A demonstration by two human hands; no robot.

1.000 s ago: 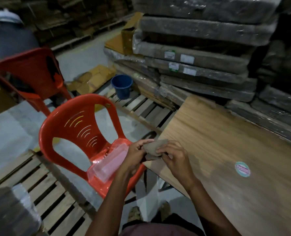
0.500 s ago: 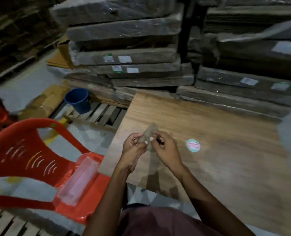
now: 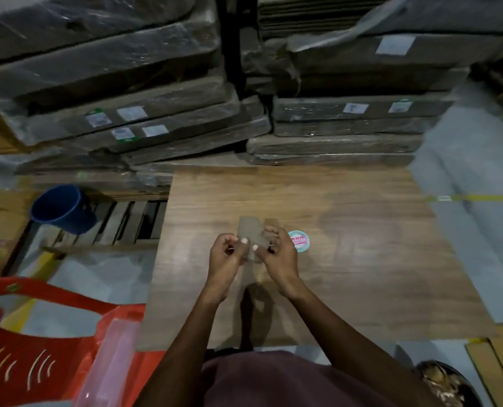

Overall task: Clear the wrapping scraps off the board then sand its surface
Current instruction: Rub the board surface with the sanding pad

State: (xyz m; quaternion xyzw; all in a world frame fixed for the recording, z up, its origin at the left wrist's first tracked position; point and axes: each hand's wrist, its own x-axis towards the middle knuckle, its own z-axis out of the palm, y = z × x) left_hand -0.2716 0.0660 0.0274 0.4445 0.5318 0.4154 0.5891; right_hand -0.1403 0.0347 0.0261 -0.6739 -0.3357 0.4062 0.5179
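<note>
Sandpaper piece is pinched between fingers of left hand and right hand, above wooden board; wrapped stacks behind.

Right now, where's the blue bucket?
The blue plastic bucket sits at the left of the head view, on the wooden pallet, just left of the brown wooden board.

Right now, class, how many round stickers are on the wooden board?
1. A round sticker lies on the board, just right of the right hand; the hands may hide others.
</note>
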